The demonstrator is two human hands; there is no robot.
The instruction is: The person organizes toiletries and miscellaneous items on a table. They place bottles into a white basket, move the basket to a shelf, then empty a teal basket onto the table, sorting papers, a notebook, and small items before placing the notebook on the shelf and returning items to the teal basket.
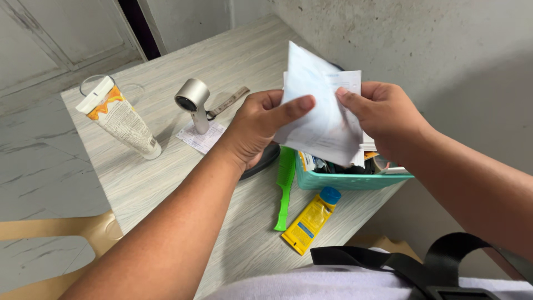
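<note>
From where I watch, the far left of the tabletop [166,183] carries a white tube [121,118] with orange print, lying slanted with its flat end toward the back. Just right of it stands a small silver gadget [194,101] with a round dark face, resting on a slip of paper [201,137]. Next comes my left hand [261,126], thumb pressed across the front of a bundle of white papers [322,114], fingers closed behind it. The bundle is held upright in the air, above a teal basket [347,180] near the tabletop's right edge. My right hand [383,114] pinches the same bundle at its right side, thumb on the front. Below the hands, a green comb [285,189] lies on the tabletop just left of the basket, and a yellow tube [311,219] with a blue cap lies beside the comb, in front of the basket.
</note>
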